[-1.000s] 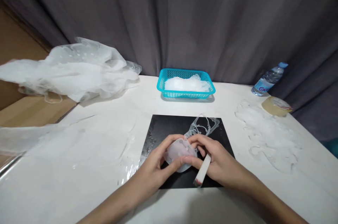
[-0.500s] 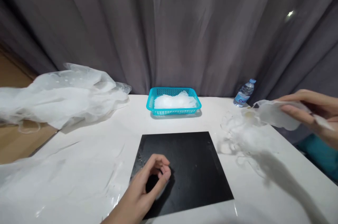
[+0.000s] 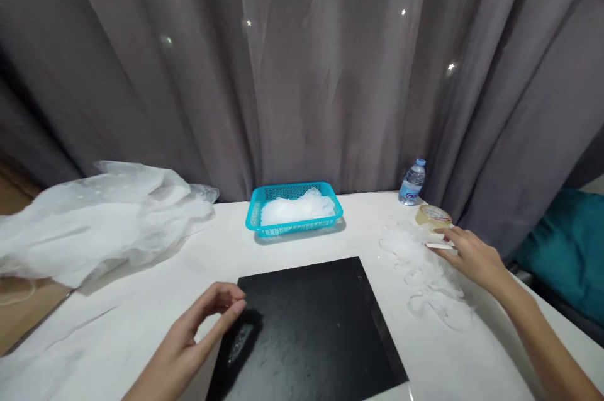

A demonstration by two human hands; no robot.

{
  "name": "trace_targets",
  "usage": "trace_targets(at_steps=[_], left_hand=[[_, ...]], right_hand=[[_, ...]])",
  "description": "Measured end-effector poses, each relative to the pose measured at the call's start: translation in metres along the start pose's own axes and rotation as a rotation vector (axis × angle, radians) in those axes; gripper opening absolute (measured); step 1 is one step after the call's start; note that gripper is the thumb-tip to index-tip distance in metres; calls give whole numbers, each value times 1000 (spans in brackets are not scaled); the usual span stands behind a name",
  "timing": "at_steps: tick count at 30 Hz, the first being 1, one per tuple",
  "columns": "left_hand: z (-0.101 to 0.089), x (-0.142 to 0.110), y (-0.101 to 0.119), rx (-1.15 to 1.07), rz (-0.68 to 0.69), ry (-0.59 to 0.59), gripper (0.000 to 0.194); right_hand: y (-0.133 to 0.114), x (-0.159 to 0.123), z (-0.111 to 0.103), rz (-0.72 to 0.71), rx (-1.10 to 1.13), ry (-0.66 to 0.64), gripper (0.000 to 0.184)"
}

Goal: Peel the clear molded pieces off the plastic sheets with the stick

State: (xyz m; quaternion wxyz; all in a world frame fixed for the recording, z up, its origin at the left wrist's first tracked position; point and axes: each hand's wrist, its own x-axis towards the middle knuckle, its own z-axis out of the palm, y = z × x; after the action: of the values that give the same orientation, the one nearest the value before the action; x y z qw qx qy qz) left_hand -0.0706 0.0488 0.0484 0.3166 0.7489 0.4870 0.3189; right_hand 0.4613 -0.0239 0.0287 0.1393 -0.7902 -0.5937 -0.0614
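My left hand (image 3: 198, 332) hovers over the left edge of a black board (image 3: 311, 325). Its fingers curl loosely, thumb and fingertips close together but apart, with nothing visible in them. Over on the right side of the table, my right hand (image 3: 472, 256) grips a narrow, flat white piece (image 3: 440, 246) between thumb and fingers; its kind is unclear. Just beyond those fingers lies a roll of clear yellowish tape (image 3: 434, 214). Beneath and left of the hand spreads a loose heap of thin, whitish sheer scraps (image 3: 425, 265) with curly strands.
A turquoise basket (image 3: 295, 228) holding white fabric-like material (image 3: 299, 207) stands at the back. Right of it is a water bottle (image 3: 412, 184). White sheer material (image 3: 108, 218) is piled at left over a cardboard box (image 3: 33, 310). A grey curtain (image 3: 302, 105) hangs behind.
The soft white material in my right hand is gone from it; the hand has moved inward and now grips a narrow white piece. My left hand has shifted left. The view has tilted up.
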Motion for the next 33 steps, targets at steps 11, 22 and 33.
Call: trace_targets(at_steps=[11,22,33], left_hand=[[-106,9,-86,468,23,9,48],[-106,-6,-91,579,-79,-74,56],[-83,-23,-43,231,6,-100,41]], right_hand=[[-14,-39,6,222,320,225,49],[-156,-36,25,-197,464,-135,35],[-340,-66,45,-715,577,-422,39]])
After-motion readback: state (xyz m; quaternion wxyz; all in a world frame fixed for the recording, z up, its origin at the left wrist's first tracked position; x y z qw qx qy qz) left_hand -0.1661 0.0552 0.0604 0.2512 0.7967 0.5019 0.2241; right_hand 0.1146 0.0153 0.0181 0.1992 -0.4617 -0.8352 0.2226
